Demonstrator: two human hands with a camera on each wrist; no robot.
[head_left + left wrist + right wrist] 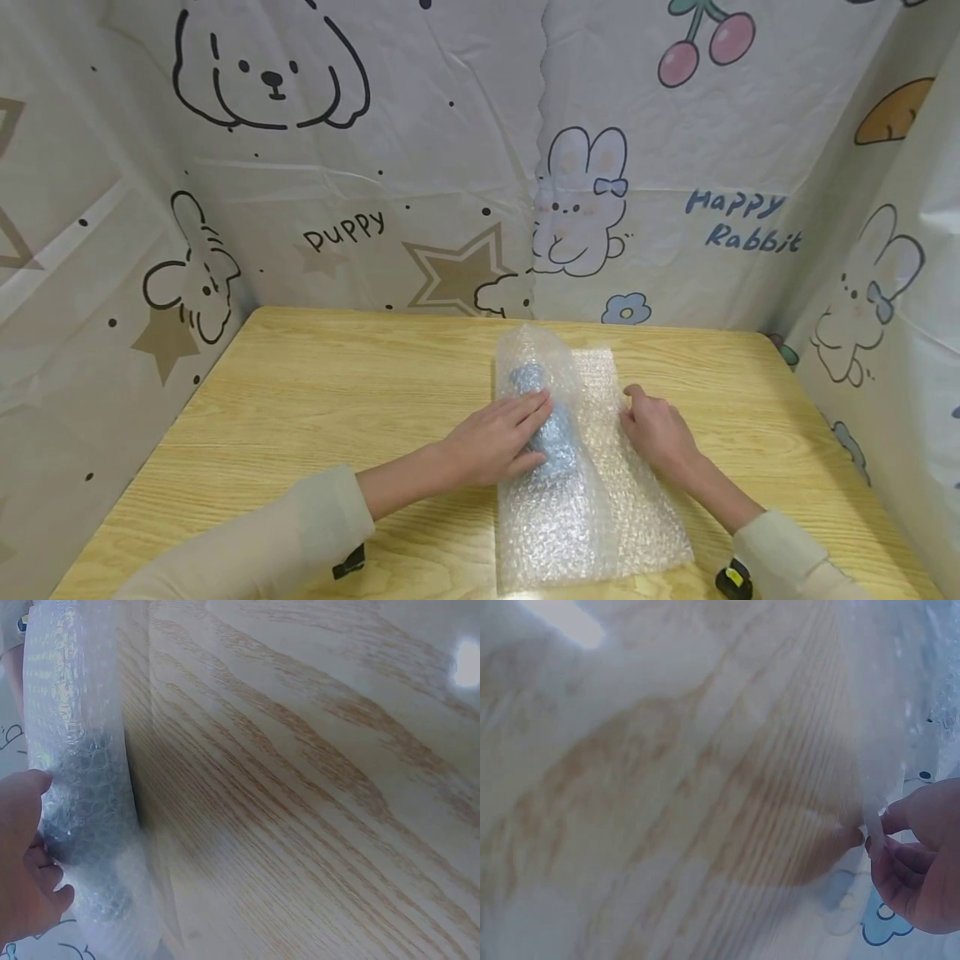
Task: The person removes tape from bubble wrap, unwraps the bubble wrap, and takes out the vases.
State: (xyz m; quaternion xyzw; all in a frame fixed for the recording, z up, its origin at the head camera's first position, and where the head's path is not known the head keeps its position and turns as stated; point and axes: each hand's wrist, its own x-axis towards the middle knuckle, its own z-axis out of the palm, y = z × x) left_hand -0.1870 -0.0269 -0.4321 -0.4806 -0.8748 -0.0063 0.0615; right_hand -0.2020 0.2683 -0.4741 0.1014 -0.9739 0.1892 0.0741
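A sheet of clear bubble wrap [547, 533] lies on the table, with one part folded over a blue, bottle-shaped thing [557, 437]. Through the wrap its exact kind is hard to tell. My left hand [491, 437] rests on the covered blue thing, fingers together and thumb apart; in the left wrist view the hand [26, 855] touches the wrap from the side. At the sheet's right edge, my right hand [660, 429] pinches the wrap. The right wrist view has the thumb and fingers of that hand [922, 855] on the thin edge.
The wood-grain table [360, 358] extends on both sides of the wrap. A printed cloth [435, 150] with cartoon animals stands behind it and at both sides. Dark straps show at the left cuff [349, 562] and the right cuff [733, 578].
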